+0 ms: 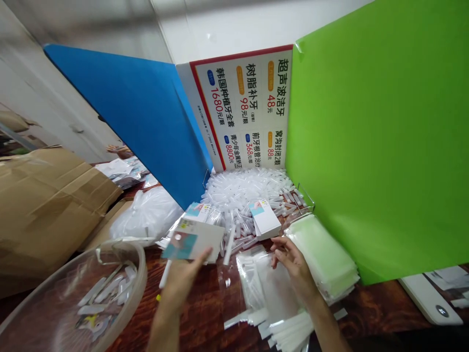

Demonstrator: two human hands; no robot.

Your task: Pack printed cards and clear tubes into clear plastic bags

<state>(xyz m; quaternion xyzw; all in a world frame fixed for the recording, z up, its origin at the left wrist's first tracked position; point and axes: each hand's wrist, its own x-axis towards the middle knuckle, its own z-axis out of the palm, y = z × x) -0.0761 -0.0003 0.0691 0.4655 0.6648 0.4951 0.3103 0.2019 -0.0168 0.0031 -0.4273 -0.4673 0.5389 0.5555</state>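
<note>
My left hand (183,281) is closed on a printed card (200,239), white with a teal picture panel; motion blurs it. More cards (196,211) lie just behind. My right hand (293,264) hovers over clear plastic bags (274,288), its fingers loosely bent and apart, with nothing visible in them. Beyond its fingertips, a small stack of similar cards (266,220) rests on a heap of small translucent plastic tubes (245,188). To its right lies a thick stack of clear bags (322,254). Several white strips (293,332) are fanned out below the hand.
Blue (146,122) and green (381,146) upright panels flank a printed price board (249,107) behind the heap. At left are a clear plastic tub (141,274) holding scraps, a knotted white bag (146,215) and a cardboard box (51,210). A white device (428,298) lies far right.
</note>
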